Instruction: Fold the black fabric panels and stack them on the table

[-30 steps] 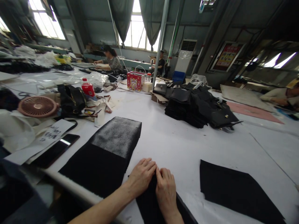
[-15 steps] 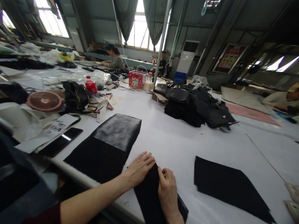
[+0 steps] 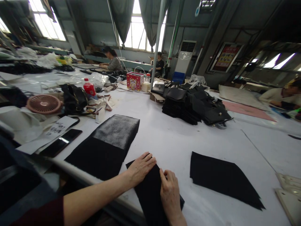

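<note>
A black fabric piece lies on the white table at the near edge. My left hand rests on its far end, palm down, fingers extended side by side. Against its right edge is my right hand, with the index finger stretched forward and the other fingers curled; whether it pinches the cloth is hidden. Part of a dark item sticks out beyond the right wrist. To the left lies a black stack with a greyish, powdery patch on its far part. Another black stack lies to the right.
Farther back are a pile of black leather pieces, a red box, a red-capped bottle and a pink fan. A phone is at left, metal plates at right. Other people sit in the background.
The view has shifted slightly, so the right stack and the leather pile appear farther left. My hands stay almost in place on the fabric, and more of its far left corner shows.
</note>
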Available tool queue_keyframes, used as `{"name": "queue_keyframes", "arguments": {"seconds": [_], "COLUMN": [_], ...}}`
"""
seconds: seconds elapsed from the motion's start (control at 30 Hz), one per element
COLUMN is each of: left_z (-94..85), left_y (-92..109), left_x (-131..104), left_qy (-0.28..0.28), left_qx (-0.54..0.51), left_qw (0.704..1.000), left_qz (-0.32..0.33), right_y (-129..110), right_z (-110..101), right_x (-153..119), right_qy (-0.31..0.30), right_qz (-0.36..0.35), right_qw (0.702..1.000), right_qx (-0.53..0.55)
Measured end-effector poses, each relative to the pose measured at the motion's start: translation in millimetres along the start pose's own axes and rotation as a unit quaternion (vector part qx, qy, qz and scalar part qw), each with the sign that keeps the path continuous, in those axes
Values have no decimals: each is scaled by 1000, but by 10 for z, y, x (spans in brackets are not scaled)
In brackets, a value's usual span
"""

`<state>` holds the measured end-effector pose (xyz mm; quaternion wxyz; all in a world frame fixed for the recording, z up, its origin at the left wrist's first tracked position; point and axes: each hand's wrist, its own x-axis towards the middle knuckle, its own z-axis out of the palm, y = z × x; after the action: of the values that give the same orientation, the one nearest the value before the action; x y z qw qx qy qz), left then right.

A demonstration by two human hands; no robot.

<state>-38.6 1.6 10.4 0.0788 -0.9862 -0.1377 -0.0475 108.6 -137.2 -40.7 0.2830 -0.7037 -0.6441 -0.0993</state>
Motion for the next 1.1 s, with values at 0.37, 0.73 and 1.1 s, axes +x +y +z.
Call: {"name": "queue_keyframes", "arguments": {"seconds": [0.37, 0.73, 1.1], "left_z": [-114, -183, -154], "left_y": [180, 297, 445], "left_x": [17, 60, 57], "left_qy": [-3, -21, -26], "left_qx": [10, -8, -10], "left_qw": [1000, 999, 998], "left_qz": [21, 39, 52], "right_y": [46, 127, 206], "right_z": [-172, -306, -469], "right_x": [-174, -335, -498], "right_qy": [2, -6, -3], "right_qz": [6, 8, -1], "right_qw": [1000, 1000, 1000], "right_qx": [-11, 8, 22]}}
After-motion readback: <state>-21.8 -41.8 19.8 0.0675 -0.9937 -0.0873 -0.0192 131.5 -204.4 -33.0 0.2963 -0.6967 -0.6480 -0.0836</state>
